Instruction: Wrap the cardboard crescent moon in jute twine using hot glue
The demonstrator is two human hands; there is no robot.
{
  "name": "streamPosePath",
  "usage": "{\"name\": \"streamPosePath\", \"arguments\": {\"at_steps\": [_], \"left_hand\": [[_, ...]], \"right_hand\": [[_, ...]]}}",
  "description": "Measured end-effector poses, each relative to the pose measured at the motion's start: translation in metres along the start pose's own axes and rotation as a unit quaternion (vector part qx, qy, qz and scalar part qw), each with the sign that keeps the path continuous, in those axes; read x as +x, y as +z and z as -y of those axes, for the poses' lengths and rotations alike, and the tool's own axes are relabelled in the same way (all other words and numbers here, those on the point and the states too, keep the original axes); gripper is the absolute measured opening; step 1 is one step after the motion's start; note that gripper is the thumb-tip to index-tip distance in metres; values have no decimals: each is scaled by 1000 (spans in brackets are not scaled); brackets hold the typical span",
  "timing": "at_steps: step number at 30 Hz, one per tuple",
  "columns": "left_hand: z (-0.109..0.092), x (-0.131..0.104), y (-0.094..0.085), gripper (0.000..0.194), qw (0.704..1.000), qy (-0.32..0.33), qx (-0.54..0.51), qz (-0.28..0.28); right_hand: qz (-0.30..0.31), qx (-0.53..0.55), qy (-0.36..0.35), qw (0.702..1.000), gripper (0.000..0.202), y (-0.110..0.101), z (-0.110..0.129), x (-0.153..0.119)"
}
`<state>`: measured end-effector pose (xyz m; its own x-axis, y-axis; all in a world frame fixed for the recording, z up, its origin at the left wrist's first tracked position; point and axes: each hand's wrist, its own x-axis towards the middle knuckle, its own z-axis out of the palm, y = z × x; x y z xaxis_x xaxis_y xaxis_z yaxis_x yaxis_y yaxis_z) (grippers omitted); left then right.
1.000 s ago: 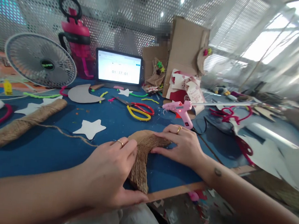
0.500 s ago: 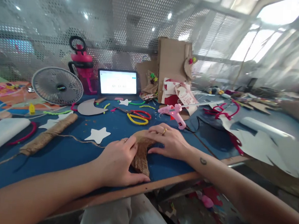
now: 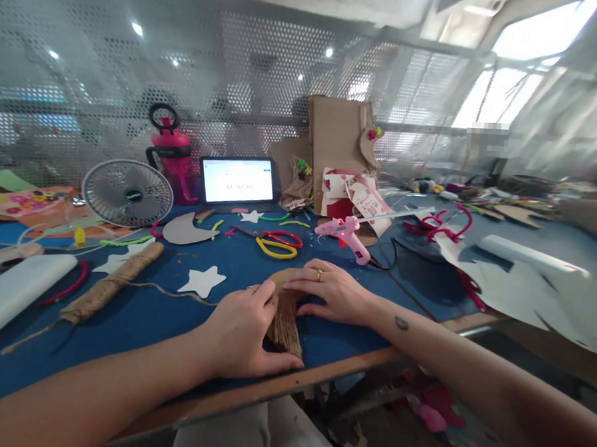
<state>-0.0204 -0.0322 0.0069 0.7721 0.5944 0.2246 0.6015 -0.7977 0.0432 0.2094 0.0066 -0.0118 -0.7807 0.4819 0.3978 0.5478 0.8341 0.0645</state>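
A: Which step is in hand?

B: Pressing down the twine facing, it seems. The curved tan cardboard piece with ridged brown twine (image 3: 287,323) lies at lower centre, on the blue bench (image 3: 342,346).

A: And the hands?

B: The left hand (image 3: 243,331) clasps its left side, thumb stretched to the lower end; the right hand (image 3: 337,293) pinches its upper part between fingers and thumb.

A: The next move?

B: Probably calls for firm, even pressure.

A: What's hidden?

B: The piece's right tip; the thin brown twine strand (image 3: 175,292) vanishes behind the left hand.
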Motion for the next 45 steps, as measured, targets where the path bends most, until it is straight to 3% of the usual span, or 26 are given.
{"name": "streamPosePath", "arguments": {"at_steps": [21, 26, 45], "left_hand": [[5, 2, 3, 72, 999, -7, 12, -31], [5, 3, 2, 71, 1000, -7, 5, -26], [8, 4, -1, 72, 1000, -13, -12, 5]], "right_hand": [[37, 8, -3, 999, 37, -3, 5, 0], [42, 59, -5, 997, 49, -9, 7, 3], [42, 53, 5, 998, 53, -8, 9, 1]]}}
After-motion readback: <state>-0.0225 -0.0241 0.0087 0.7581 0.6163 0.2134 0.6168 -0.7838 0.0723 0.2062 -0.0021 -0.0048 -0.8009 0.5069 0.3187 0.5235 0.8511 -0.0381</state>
